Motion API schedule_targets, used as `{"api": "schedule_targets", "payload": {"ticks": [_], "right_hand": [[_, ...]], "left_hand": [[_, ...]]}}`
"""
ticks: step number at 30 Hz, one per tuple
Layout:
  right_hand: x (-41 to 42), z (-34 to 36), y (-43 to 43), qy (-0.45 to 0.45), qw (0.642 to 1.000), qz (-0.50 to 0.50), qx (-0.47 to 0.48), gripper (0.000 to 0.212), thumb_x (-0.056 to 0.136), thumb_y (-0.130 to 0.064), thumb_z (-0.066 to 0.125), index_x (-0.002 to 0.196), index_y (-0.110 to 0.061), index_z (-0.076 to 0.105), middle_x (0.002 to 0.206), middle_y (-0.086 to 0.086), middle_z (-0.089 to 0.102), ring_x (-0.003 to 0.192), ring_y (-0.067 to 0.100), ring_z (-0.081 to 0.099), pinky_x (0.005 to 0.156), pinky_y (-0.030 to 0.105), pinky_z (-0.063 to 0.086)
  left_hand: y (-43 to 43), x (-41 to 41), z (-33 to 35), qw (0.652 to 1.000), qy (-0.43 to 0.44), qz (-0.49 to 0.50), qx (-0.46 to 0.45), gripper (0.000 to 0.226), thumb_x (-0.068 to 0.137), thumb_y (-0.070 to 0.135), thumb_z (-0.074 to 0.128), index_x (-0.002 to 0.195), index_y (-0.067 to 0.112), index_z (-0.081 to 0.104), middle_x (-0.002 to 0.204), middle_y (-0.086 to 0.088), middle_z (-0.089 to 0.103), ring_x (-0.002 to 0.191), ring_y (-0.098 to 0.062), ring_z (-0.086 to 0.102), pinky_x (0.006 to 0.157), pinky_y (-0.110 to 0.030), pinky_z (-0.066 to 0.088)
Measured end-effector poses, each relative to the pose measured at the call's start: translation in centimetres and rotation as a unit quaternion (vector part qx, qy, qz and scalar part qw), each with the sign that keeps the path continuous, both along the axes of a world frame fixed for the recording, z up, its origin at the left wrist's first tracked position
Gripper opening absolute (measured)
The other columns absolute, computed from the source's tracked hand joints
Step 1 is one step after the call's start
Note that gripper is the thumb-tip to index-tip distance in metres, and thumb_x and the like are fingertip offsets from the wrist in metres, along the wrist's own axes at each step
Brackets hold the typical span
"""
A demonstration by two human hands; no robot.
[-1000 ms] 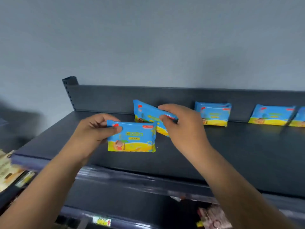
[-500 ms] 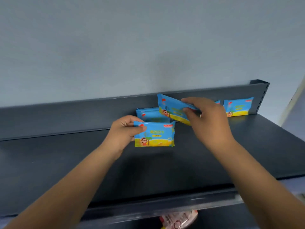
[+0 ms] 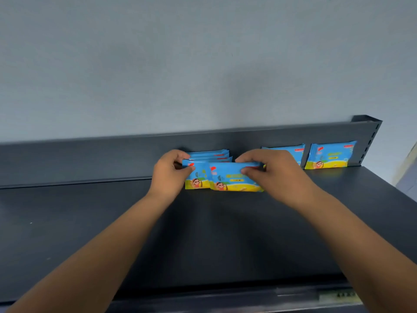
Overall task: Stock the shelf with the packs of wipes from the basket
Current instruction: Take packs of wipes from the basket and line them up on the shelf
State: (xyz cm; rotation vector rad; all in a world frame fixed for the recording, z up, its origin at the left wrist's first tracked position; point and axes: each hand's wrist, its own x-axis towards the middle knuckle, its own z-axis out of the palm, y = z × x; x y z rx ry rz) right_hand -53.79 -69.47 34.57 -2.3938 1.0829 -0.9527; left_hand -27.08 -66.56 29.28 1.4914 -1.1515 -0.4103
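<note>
Upright and overlapping, just ahead of back panel: front pack and rear pack. Pinching front pack's top edge with curled fingers: right hand. Pinching rear pack's top corner: left hand. Against back panel, stacked packs, mostly hidden, count unclear. Along back panel rightward, half-hidden pack behind right hand, then end pack. Wide bare shelf ahead of back panel, front lip blurred.

Both our bare arms stretch forward, forearms angling in toward each other. Our left hand curls thumb and fingers round the left end of the rear pack. Our right hand, knuckles up, pinches the front pack along its top edge.
</note>
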Motion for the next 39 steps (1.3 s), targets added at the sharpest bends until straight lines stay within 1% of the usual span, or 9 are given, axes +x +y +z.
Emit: {"api": "schedule_targets", "payload": {"ticks": [3,5,11,15,19,24,29,34,39], "right_hand": [[1.7,-1.0,-0.8,0.008,0.999,0.019,0.035,0.022,0.091,-0.022,0.073,0.11,-0.032,0.075,0.107,-0.02,0.071,0.09,-0.007,0.061,0.075,0.009,0.044],[3.1,-1.6,-1.3,0.008,0.999,0.025,0.04,0.022,0.09,-0.024,0.074,0.11,-0.033,0.075,0.11,-0.018,0.071,0.1,-0.001,0.06,0.088,0.019,0.048],[6.1,-2.7,-2.4,0.097,0.993,-0.008,-0.072,0.02,0.09,-0.032,0.071,0.109,-0.032,0.073,0.107,-0.015,0.071,0.098,0.011,0.048,0.087,0.035,0.047],[7.2,-2.9,-2.9,0.158,0.97,-0.048,-0.181,0.021,0.09,-0.032,0.07,0.111,-0.029,0.072,0.108,-0.006,0.066,0.104,0.02,0.051,0.086,0.039,0.048],[7.9,-3.4,-3.0,0.15,0.962,-0.075,-0.217,0.023,0.086,-0.026,0.074,0.109,-0.025,0.073,0.108,-0.002,0.059,0.102,0.022,0.05,0.079,0.037,0.046],[8.7,-3.5,-2.7,0.148,0.964,-0.089,-0.203,0.035,0.085,-0.025,0.071,0.12,-0.023,0.067,0.117,-0.001,0.055,0.109,0.022,0.05,0.083,0.036,0.047],[8.9,-3.1,-2.0,0.169,0.96,-0.089,-0.203,0.046,0.086,-0.025,0.069,0.131,-0.02,0.06,0.129,0.001,0.056,0.12,0.024,0.05,0.098,0.04,0.046],[9.1,-2.8,-1.4,0.184,0.956,-0.086,-0.213,0.05,0.084,-0.026,0.071,0.132,-0.018,0.059,0.13,0.003,0.057,0.123,0.025,0.051,0.102,0.041,0.044],[9.8,-2.9,-1.0,0.174,0.959,-0.063,-0.214,0.05,0.091,-0.031,0.068,0.136,-0.014,0.057,0.139,0.005,0.057,0.14,0.028,0.044,0.12,0.043,0.029]], "left_hand": [[-0.1,0.2,0.0,1.0,0.003,0.007,-0.005,0.029,0.084,0.001,0.079,0.095,0.024,0.066,0.093,-0.005,0.064,0.089,-0.026,0.067,0.085,-0.043,0.061],[-0.1,0.4,-0.1,1.0,0.016,0.007,-0.011,0.026,0.085,0.001,0.079,0.094,0.021,0.066,0.094,-0.008,0.067,0.092,-0.027,0.068,0.084,-0.038,0.061],[0.2,1.2,0.2,1.0,0.021,0.002,-0.003,0.032,0.087,-0.014,0.06,0.089,0.018,0.068,0.094,-0.009,0.071,0.089,-0.017,0.066,0.078,-0.028,0.053],[0.6,1.4,0.6,1.0,0.022,-0.014,0.015,0.021,0.095,-0.004,0.058,0.099,0.014,0.07,0.094,0.0,0.072,0.08,-0.007,0.064,0.074,-0.021,0.051],[0.9,1.5,0.7,0.999,0.022,-0.033,0.011,0.008,0.098,0.013,0.064,0.102,0.011,0.07,0.09,0.005,0.071,0.074,0.002,0.062,0.064,-0.012,0.047],[0.9,1.3,0.5,0.999,-0.022,-0.025,0.018,0.018,0.091,0.011,0.074,0.106,0.012,0.065,0.109,-0.006,0.067,0.097,-0.016,0.067,0.083,-0.026,0.059],[1.2,1.3,0.4,0.995,-0.103,-0.011,0.005,0.028,0.091,0.017,0.074,0.115,0.02,0.059,0.12,0.0,0.058,0.1,-0.01,0.064,0.087,-0.033,0.059],[1.6,1.3,0.7,0.98,-0.197,0.002,0.003,0.045,0.089,0.024,0.074,0.13,0.017,0.056,0.128,0.003,0.054,0.119,-0.014,0.055,0.102,-0.037,0.051],[2.4,1.3,1.1,0.958,-0.286,0.005,0.031,0.044,0.096,0.035,0.063,0.135,0.017,0.053,0.134,0.004,0.057,0.121,-0.018,0.055,0.1,-0.042,0.05]]}}
